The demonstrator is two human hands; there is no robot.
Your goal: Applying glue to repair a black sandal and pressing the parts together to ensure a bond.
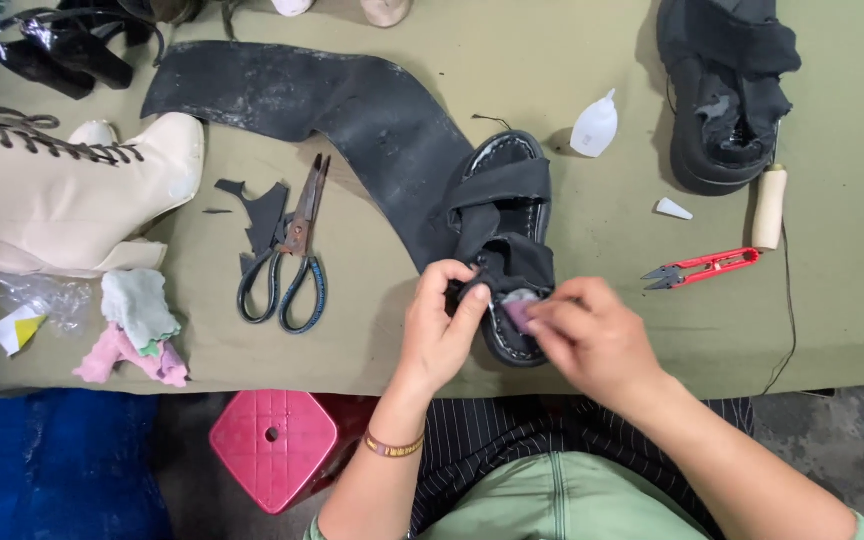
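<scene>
olive table (552,60), sandal (512,240) near front edge; left hand (437,330) fingers pinch strap, right hand (592,335) fingers closed on pink scrap (518,314).

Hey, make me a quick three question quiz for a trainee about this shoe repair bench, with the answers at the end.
1. True or false: both hands, left hand and right hand, are on the black sandal.
2. Which lies nearer the right hand: the red thread snips or the large scissors?
3. Multiple choice: the cream lace-up boot lies at the A) left, B) right, C) middle of the table.

Key
1. True: the left hand pinches the sandal's strap, and the right hand presses a small pale scrap at its heel end.
2. The red thread snips.
3. A.
</scene>
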